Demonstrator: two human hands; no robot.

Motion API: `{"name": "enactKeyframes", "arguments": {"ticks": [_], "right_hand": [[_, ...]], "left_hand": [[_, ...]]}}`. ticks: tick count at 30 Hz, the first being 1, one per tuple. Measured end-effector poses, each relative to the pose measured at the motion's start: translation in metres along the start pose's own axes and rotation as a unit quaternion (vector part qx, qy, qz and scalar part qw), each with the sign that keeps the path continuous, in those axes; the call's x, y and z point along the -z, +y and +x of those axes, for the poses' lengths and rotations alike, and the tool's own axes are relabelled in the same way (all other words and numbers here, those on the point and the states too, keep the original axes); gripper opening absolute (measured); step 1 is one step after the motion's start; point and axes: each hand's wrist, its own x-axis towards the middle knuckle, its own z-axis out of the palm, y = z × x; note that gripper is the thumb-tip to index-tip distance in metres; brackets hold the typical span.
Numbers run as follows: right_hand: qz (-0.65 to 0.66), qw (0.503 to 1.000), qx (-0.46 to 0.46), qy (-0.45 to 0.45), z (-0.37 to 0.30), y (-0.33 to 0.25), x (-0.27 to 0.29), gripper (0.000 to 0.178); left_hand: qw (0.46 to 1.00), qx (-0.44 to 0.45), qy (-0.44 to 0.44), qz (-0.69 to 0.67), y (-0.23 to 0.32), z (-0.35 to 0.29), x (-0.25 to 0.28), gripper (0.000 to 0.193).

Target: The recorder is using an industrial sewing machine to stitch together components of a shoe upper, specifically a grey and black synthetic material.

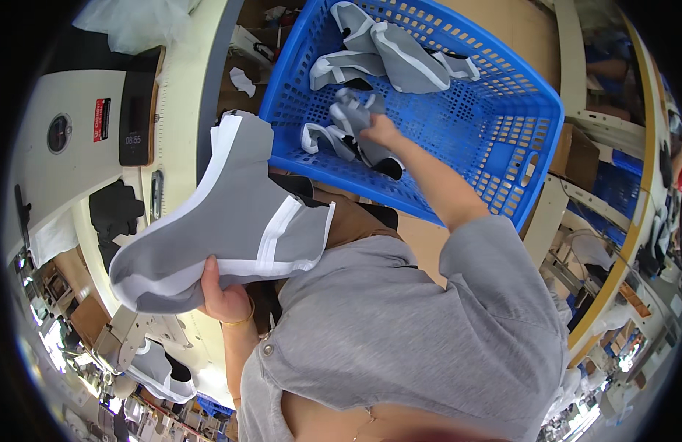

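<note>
Your left hand point(227, 298) pinched a grey, boot-shaped fabric piece with white bands point(223, 214), mostly above that hand. Your right hand point(381, 131) touched a grey-and-white fabric piece point(350, 118), too blurred to tell whether gripped; beneath lay a blue, perforated plastic basket point(459, 151).

Blue basket point(459, 121) w/ grey & wht fabric pcs point(409, 62) inside

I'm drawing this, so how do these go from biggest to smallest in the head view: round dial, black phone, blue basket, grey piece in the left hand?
1. Blue basket
2. Grey piece
3. Black phone
4. Round dial
</note>
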Motion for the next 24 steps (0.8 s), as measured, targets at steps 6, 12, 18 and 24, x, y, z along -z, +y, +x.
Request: {"name": "enactKeyframes", "arguments": {"ticks": [6, 12, 18, 24], "right_hand": [[0.368, 0.912, 0.116, -0.137, -0.034, 0.0, 0.103, 0.044], [0.502, 0.841, 0.167, -0.115, -0.093, -0.049, 0.175, 0.069], [0.479, 0.822, 0.287, -0.113, -0.149, -0.107, 0.203, 0.075], [0.384, 0.865, 0.323, 0.019, -0.205, -0.2, 0.181, 0.063]], "left_hand": [[0.999, 0.037, -0.016, 0.01, 0.003, 0.002, -0.017, 0.033], [0.997, -0.024, -0.055, 0.045, 0.006, 0.016, -0.045, 0.022], [0.985, 0.084, -0.142, 0.056, 0.024, 0.02, -0.067, 0.026], [0.961, 0.133, -0.24, -0.04, 0.001, 0.025, -0.102, 0.029]]}}
